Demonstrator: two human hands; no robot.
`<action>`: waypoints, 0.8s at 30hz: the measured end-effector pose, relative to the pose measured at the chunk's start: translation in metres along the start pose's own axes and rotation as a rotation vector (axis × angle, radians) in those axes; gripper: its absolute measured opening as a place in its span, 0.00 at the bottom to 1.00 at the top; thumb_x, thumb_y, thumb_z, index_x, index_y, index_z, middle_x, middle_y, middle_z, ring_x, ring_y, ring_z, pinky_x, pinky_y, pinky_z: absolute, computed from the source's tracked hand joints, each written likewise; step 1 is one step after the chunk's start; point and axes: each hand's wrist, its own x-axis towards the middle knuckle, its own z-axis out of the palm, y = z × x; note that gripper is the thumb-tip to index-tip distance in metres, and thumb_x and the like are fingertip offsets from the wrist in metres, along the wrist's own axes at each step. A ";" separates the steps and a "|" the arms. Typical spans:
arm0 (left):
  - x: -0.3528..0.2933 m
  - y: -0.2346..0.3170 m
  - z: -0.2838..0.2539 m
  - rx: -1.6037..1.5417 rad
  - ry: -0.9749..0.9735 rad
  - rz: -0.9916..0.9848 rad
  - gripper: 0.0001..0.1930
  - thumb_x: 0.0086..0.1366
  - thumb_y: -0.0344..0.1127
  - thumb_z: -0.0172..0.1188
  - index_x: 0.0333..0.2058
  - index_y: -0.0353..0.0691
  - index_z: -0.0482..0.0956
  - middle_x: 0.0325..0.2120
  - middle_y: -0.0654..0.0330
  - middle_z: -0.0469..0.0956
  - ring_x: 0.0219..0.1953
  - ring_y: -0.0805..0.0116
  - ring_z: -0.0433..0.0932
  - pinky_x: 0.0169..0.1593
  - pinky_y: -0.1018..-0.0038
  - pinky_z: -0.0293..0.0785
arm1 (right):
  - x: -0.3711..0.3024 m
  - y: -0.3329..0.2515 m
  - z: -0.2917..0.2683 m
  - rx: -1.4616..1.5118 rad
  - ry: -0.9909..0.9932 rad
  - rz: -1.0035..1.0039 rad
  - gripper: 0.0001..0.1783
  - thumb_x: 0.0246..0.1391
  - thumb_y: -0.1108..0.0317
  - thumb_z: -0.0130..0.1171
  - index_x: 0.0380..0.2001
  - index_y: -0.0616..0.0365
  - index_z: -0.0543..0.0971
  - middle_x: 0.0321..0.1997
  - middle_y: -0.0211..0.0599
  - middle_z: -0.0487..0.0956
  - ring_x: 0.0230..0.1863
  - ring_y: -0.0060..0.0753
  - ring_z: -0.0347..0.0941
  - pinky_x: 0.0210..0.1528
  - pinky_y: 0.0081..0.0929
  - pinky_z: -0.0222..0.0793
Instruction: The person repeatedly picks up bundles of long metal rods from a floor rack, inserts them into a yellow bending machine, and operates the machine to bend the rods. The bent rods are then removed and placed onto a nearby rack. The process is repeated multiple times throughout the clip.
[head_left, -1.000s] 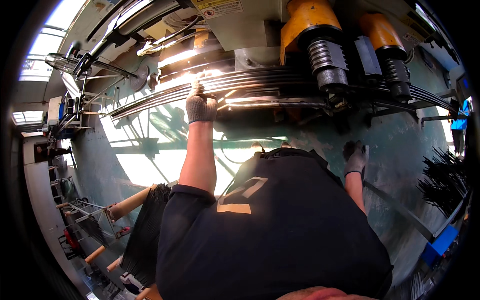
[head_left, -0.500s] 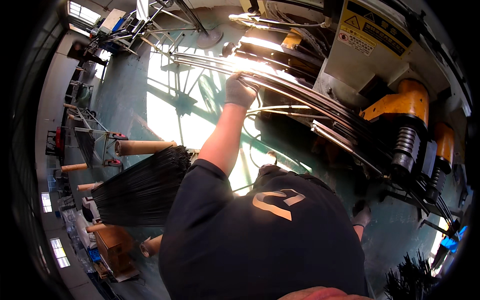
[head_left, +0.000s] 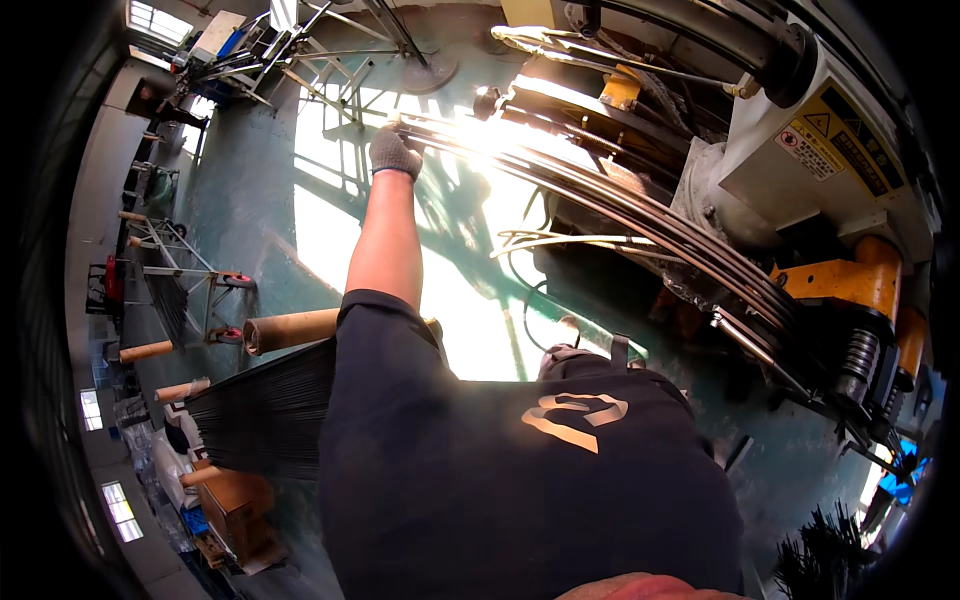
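Note:
My left hand (head_left: 396, 150), in a grey knit glove, is stretched far forward at the far ends of a bundle of long thin metal rods (head_left: 610, 190). Its fingers look closed around the rod ends, though bright glare blurs the fingertips. From there the rods slope down to the right, side by side, to the orange clamp part (head_left: 840, 283) of a machine. A dark steel coil spring (head_left: 862, 355) stands below that part. My right hand is out of the picture.
At the right, the grey machine housing (head_left: 770, 190) carries warning labels. Pale hoses (head_left: 580, 240) hang below the rods. On my left, a mass of thin black rods (head_left: 265, 410) lies across a rack with cardboard-tube posts (head_left: 290, 330). More black rods (head_left: 825, 550) stand at lower right.
My left hand has slid left and farther out along the rods to their ends. My right hand, low at the right before, has left the picture. The view has shifted slightly.

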 end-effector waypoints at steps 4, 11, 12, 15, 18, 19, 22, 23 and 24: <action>0.009 -0.006 0.005 0.096 -0.232 0.011 0.21 0.73 0.28 0.53 0.62 0.32 0.64 0.47 0.44 0.78 0.48 0.46 0.81 0.49 0.50 0.81 | -0.008 -0.015 -0.015 0.284 -0.021 0.123 0.16 0.65 0.56 0.59 0.37 0.60 0.83 0.33 0.36 0.82 0.36 0.33 0.80 0.44 0.38 0.76; -0.005 -0.006 -0.009 0.191 -0.325 0.040 0.19 0.78 0.37 0.48 0.64 0.46 0.62 0.50 0.48 0.81 0.43 0.57 0.83 0.46 0.58 0.84 | -0.038 -0.016 -0.059 1.230 0.136 0.469 0.17 0.69 0.57 0.55 0.44 0.60 0.83 0.32 0.37 0.82 0.36 0.35 0.80 0.41 0.36 0.76; -0.016 -0.005 -0.005 0.201 -0.294 0.062 0.17 0.78 0.38 0.48 0.62 0.43 0.66 0.49 0.50 0.81 0.43 0.59 0.83 0.47 0.61 0.84 | -0.038 -0.011 -0.064 1.028 0.194 0.310 0.17 0.68 0.57 0.56 0.42 0.60 0.83 0.31 0.36 0.82 0.34 0.35 0.79 0.39 0.36 0.76; -0.001 -0.013 -0.011 0.082 -0.328 0.051 0.12 0.78 0.36 0.49 0.54 0.39 0.75 0.43 0.54 0.82 0.43 0.60 0.83 0.47 0.63 0.83 | -0.044 0.029 -0.065 0.410 0.359 -0.138 0.16 0.67 0.55 0.57 0.39 0.57 0.82 0.28 0.34 0.81 0.30 0.35 0.78 0.34 0.33 0.74; 0.012 -0.008 -0.030 0.132 -0.401 0.087 0.15 0.74 0.32 0.54 0.57 0.39 0.72 0.44 0.54 0.81 0.45 0.60 0.83 0.48 0.64 0.83 | -0.056 0.034 -0.068 0.300 0.248 -0.149 0.16 0.65 0.53 0.59 0.35 0.55 0.82 0.26 0.32 0.80 0.26 0.34 0.77 0.28 0.30 0.71; 0.024 -0.001 -0.043 0.191 -0.458 0.096 0.19 0.73 0.30 0.54 0.60 0.38 0.69 0.47 0.52 0.81 0.46 0.61 0.82 0.48 0.65 0.83 | -0.058 0.007 -0.077 0.716 0.139 0.185 0.16 0.65 0.53 0.60 0.34 0.54 0.81 0.26 0.32 0.79 0.25 0.32 0.76 0.27 0.30 0.69; 0.037 0.007 -0.044 0.259 -0.592 -0.012 0.13 0.75 0.37 0.51 0.51 0.38 0.75 0.42 0.52 0.82 0.44 0.55 0.83 0.49 0.58 0.83 | -0.070 -0.024 -0.079 1.062 0.279 0.546 0.15 0.61 0.53 0.62 0.32 0.54 0.81 0.25 0.31 0.79 0.23 0.28 0.74 0.22 0.27 0.65; 0.051 0.013 -0.057 0.286 -0.604 0.006 0.15 0.75 0.41 0.50 0.50 0.36 0.75 0.44 0.50 0.82 0.47 0.52 0.83 0.51 0.54 0.82 | -0.064 -0.016 -0.081 1.095 0.223 0.510 0.13 0.58 0.56 0.63 0.32 0.54 0.81 0.26 0.31 0.79 0.23 0.27 0.75 0.23 0.27 0.66; 0.052 0.009 -0.058 0.223 -0.600 -0.014 0.18 0.76 0.43 0.49 0.52 0.35 0.75 0.48 0.47 0.81 0.52 0.48 0.81 0.56 0.50 0.80 | -0.075 -0.033 -0.086 1.113 0.200 0.472 0.12 0.56 0.57 0.63 0.32 0.55 0.81 0.27 0.31 0.79 0.23 0.28 0.75 0.24 0.27 0.67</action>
